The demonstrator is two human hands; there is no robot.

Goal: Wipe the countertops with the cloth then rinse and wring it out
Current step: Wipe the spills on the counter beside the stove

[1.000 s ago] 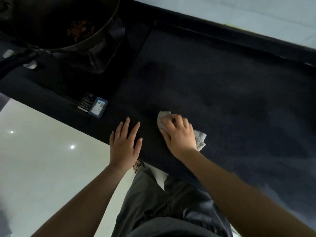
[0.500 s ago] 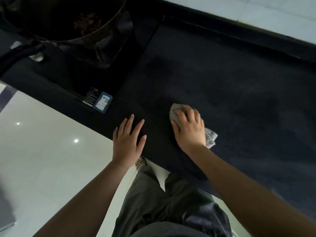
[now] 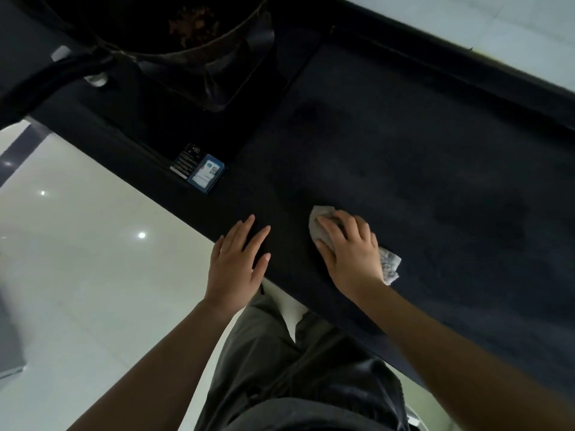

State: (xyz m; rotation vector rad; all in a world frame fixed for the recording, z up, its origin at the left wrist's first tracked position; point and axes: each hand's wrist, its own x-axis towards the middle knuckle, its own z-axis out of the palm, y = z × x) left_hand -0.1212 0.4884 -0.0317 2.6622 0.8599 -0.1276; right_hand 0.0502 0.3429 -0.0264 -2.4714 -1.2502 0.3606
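A dark, speckled countertop [image 3: 420,169] runs diagonally across the head view. My right hand [image 3: 350,250] presses a crumpled light grey cloth [image 3: 390,265] flat on the counter near its front edge; cloth shows past my fingertips and behind my wrist. My left hand [image 3: 238,262] lies flat on the counter's front edge, fingers spread, holding nothing, a short way left of the cloth.
A black stove top with a large dark wok [image 3: 174,23] holding brown scraps sits at the upper left. Two stickers [image 3: 199,168] mark the stove's front edge. A pale tiled wall [image 3: 497,23] lies behind the counter, a glossy floor [image 3: 77,275] below, and my grey trousers [image 3: 295,368].
My right hand has slid the cloth a short way along the counter. My left hand stays flat on the counter edge.
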